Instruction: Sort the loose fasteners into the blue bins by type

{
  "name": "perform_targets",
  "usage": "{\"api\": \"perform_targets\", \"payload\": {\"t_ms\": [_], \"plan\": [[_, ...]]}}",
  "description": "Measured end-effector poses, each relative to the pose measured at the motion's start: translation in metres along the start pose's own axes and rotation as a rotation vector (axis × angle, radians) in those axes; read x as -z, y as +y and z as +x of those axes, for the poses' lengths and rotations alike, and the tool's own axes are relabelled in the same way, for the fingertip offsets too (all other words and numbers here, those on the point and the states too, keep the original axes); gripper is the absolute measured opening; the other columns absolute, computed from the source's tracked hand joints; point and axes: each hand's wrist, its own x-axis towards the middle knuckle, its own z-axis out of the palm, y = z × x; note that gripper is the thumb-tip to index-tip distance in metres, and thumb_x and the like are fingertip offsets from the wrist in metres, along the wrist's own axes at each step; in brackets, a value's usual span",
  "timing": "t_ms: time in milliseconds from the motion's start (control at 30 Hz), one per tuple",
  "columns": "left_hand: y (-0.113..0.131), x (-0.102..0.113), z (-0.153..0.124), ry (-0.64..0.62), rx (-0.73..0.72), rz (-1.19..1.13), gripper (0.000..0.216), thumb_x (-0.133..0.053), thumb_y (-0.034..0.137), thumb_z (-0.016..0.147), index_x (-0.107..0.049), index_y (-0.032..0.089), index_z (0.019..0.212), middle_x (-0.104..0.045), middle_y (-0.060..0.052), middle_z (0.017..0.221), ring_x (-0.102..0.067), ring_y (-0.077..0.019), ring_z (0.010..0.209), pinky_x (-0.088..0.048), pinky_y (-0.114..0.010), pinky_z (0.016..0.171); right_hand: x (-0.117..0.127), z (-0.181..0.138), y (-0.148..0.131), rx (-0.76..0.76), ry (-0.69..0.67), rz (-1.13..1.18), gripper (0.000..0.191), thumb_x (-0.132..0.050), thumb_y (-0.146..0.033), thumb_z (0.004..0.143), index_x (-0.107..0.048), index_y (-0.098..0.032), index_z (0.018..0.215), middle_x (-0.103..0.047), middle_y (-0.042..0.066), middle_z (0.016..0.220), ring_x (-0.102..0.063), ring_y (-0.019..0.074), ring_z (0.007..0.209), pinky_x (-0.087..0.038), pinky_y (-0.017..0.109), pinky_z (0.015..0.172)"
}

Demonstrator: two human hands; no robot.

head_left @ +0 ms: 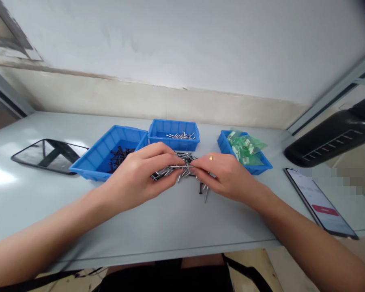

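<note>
A pile of small silver and black screws (182, 164) lies on the grey table (176, 219) in front of three blue bins. My left hand (140, 176) grips a bundle of silver screws over the pile. My right hand (223, 174), with a ring on one finger, pinches a single silver screw (182, 166) whose tip reaches toward the left hand's fingers. A couple of loose screws (204, 190) lie just below the right hand.
The left blue bin (93, 160) holds black screws, the middle bin (174, 142) silver ones, the right bin (263, 167) green packets. A dark phone (48, 156) lies at the left, a lit phone (320, 205) at the right, a black device (331, 136) behind it.
</note>
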Motion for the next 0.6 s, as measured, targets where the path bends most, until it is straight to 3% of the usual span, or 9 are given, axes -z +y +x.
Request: {"api": "perform_targets", "payload": {"t_ms": [200, 367, 600], "plan": [[-0.005, -0.003, -0.002, -0.075, 0.061, 0.045, 0.014, -0.056, 0.022, 0.086, -0.064, 0.021, 0.097, -0.06, -0.001, 0.093, -0.058, -0.0114, 0.083, -0.047, -0.023, 0.075, 0.004, 0.0, -0.001, 0.038, 0.027, -0.011, 0.025, -0.042, -0.022, 0.093, -0.064, -0.013, 0.085, -0.064, 0.002, 0.068, -0.056, 0.0121, 0.061, -0.039, 0.025, 0.058], [-0.007, -0.005, -0.004, -0.182, -0.011, -0.037, 0.014, -0.054, 0.022, 0.088, -0.063, 0.019, 0.099, -0.058, -0.002, 0.092, -0.057, -0.0113, 0.084, -0.046, -0.022, 0.076, 0.003, 0.001, -0.008, 0.159, 0.086, 0.002, 0.026, -0.043, -0.019, 0.09, -0.064, -0.013, 0.077, -0.058, 0.0, 0.058, -0.051, 0.0112, 0.055, -0.038, 0.025, 0.055], [-0.007, -0.007, -0.004, -0.225, 0.015, -0.07, 0.013, -0.053, 0.023, 0.088, -0.064, 0.018, 0.092, -0.059, -0.002, 0.088, -0.057, -0.0118, 0.08, -0.047, -0.023, 0.073, 0.0, 0.0, -0.009, 0.235, 0.096, 0.009, 0.02, -0.043, -0.02, 0.091, -0.063, -0.015, 0.092, -0.064, 0.002, 0.071, -0.055, 0.0107, 0.063, -0.042, 0.023, 0.058]]}}
